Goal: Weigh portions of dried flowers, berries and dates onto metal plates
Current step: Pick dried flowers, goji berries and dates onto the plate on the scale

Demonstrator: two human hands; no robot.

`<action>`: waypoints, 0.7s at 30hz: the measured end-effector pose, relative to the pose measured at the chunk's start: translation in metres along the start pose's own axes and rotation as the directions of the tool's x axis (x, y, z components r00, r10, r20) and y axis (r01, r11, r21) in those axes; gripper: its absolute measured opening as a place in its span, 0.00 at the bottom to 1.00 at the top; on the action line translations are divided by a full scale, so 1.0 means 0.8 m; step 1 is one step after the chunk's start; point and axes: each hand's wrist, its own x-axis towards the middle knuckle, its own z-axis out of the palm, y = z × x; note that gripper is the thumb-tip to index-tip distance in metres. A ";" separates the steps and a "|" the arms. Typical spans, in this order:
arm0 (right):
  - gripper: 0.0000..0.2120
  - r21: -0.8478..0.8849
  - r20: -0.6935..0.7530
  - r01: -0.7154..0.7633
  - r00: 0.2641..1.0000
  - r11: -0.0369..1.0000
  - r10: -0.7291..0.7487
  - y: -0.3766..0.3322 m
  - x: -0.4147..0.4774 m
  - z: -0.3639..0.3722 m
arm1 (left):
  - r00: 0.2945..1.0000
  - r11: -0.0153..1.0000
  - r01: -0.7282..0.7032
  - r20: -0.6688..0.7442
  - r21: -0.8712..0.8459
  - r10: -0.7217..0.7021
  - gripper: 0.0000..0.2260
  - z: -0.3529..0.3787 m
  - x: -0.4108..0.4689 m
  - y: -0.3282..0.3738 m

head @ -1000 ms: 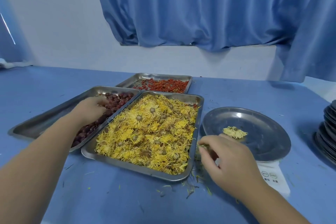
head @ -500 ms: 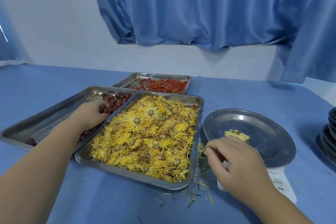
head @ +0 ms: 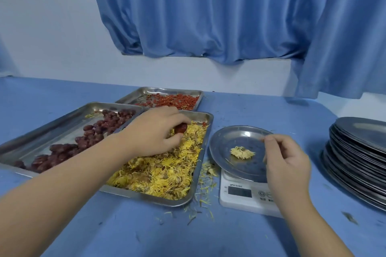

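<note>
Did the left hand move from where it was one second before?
Yes. The left hand, pinching a date, has left the tray of dates and is now over the tray of yellow flowers, so it went rightward.

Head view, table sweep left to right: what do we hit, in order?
Steel tray of dark red dates → steel tray of yellow dried flowers → round metal plate on a white digital scale → stack of dark metal plates. The steel tray of red berries overlaps the first two, so omitted.
</note>
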 end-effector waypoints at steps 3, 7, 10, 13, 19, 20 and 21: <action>0.10 0.035 -0.023 -0.052 0.998 0.998 0.052 0.002 0.005 -0.001 | 0.995 0.996 -0.087 0.048 0.030 0.085 0.17 0.017 0.028 0.034; 0.11 0.040 -0.003 -0.042 0.999 0.998 0.042 0.005 0.005 0.001 | 0.980 0.999 -0.019 0.196 -0.034 0.025 0.17 0.043 0.071 0.059; 0.12 0.019 0.029 -0.020 0.999 1.000 0.019 0.006 0.002 0.004 | 0.953 0.999 0.000 0.303 -0.034 0.010 0.15 0.058 0.093 0.068; 0.12 0.061 0.068 -0.044 0.997 0.997 0.040 0.003 0.004 0.009 | 0.935 1.000 -0.024 0.353 -0.001 0.023 0.16 0.072 0.103 0.067; 0.11 0.168 0.130 -0.002 0.991 0.986 -0.020 -0.024 0.064 0.022 | 0.944 0.993 0.019 0.328 -0.118 0.021 0.17 0.060 0.114 0.029; 0.10 0.167 0.141 0.018 0.989 0.986 -0.043 -0.027 0.080 0.023 | 0.946 0.993 0.052 0.323 -0.106 -0.015 0.17 0.055 0.118 0.014; 0.09 0.162 0.167 0.020 0.985 0.987 -0.048 -0.028 0.096 0.025 | 0.946 0.992 0.096 0.319 -0.084 -0.064 0.15 0.050 0.122 -0.004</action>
